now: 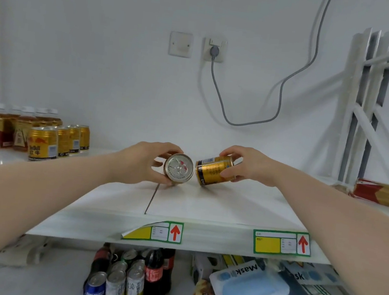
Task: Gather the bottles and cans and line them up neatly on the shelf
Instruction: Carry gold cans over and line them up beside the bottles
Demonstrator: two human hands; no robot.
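left hand (146, 163) gripped gold can (178, 169), tipped, lid toward camera | right hand (245, 164) clamped second can (215, 172), long axis tilted, top leaning left | both mid-shelf (205, 207), nearly touching | lined-up row (59, 141) far left, nearer left hand

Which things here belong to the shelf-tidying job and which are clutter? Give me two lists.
Job:
left hand, with a can
right hand, with a second can
row of cans
tea bottles
fallen bottle
shelf

Lying about:
mask pack
wall cable
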